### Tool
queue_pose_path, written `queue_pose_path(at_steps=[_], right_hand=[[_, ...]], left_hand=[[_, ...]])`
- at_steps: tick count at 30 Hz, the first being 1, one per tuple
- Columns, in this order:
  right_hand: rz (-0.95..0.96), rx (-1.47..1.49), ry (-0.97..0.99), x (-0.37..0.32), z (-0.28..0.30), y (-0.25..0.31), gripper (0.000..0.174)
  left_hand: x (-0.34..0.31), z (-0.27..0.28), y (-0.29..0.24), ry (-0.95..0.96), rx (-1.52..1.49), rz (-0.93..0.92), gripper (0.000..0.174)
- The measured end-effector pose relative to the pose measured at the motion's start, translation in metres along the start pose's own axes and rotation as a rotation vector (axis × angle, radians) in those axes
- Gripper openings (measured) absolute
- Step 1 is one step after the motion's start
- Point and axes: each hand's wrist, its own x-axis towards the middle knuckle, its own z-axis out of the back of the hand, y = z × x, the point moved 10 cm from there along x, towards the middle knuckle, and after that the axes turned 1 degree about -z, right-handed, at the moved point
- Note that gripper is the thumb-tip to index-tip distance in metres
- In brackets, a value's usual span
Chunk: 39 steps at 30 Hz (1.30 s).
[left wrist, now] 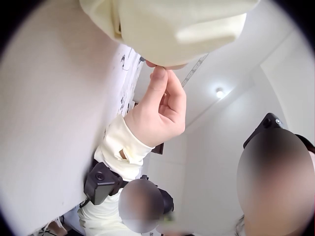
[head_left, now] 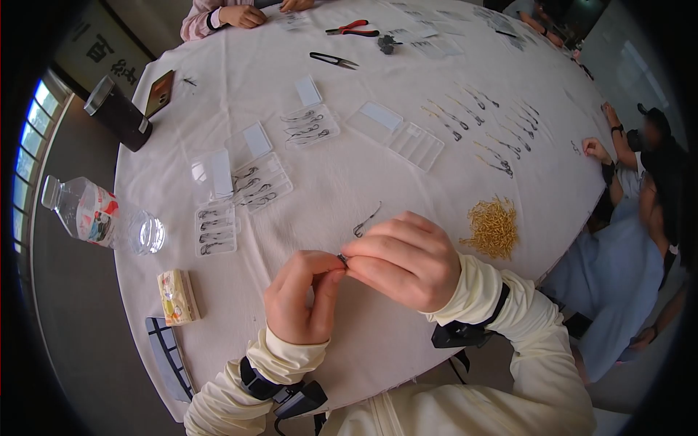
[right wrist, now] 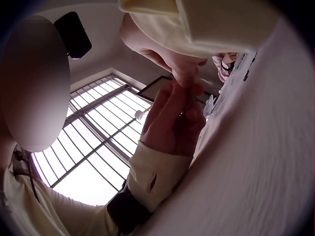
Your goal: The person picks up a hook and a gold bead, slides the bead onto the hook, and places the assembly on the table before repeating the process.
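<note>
The left hand (head_left: 302, 294) and right hand (head_left: 407, 261) meet fingertip to fingertip above the white cloth, pinching a small dark piece (head_left: 342, 259) between them. Most of that piece is hidden by fingers. Just beyond the right hand lies a dark hook with a thin tail (head_left: 358, 230). In the left wrist view, the right hand (left wrist: 160, 110) has its thumb and finger together at the sleeve's edge. The right wrist view shows the left hand (right wrist: 172, 123) touching the right hand (right wrist: 167, 61); what they hold is unclear there.
A golden pile (head_left: 491, 227) sits right of the hands; rows of hooks (head_left: 472, 109) lie beyond. Filled cases (head_left: 216, 229), an empty case (head_left: 414, 145), a bottle (head_left: 98, 214), tissue pack (head_left: 178, 296), tumbler (head_left: 120, 112), scissors (head_left: 334, 60) and pliers (head_left: 354, 29) surround them.
</note>
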Motion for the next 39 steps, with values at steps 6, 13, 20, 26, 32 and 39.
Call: queue_pose_path(at_steps=[6, 13, 20, 26, 32, 39], right_hand=[[-0.086, 0.116, 0.009, -0.003, 0.002, -0.014, 0.020], [-0.398, 0.627, 0.077, -0.009, -0.011, -0.049, 0.015], [-0.605, 0.960, 0.233, -0.031, -0.042, -0.058, 0.012], [-0.829, 1.091, 0.384, -0.044, -0.059, -0.057, 0.015], [-1.236, 1.387, 0.554, -0.069, -0.078, -0.048, 0.025], [-1.337, 1.586, 0.452, -0.077, -0.088, -0.042, 0.024]], left_hand=[[0.003, -0.005, -0.002, 0.087, 0.008, -0.023, 0.005], [-0.007, -0.024, 0.027, 0.253, -0.521, 0.342, 0.011], [-0.010, -0.025, 0.036, 0.243, -0.644, 0.428, 0.013], [-0.010, -0.025, 0.040, 0.212, -0.656, 0.452, 0.013], [-0.007, -0.023, 0.042, 0.189, -0.786, 0.392, 0.012], [-0.006, -0.021, 0.041, 0.150, -0.790, 0.372, 0.010]])
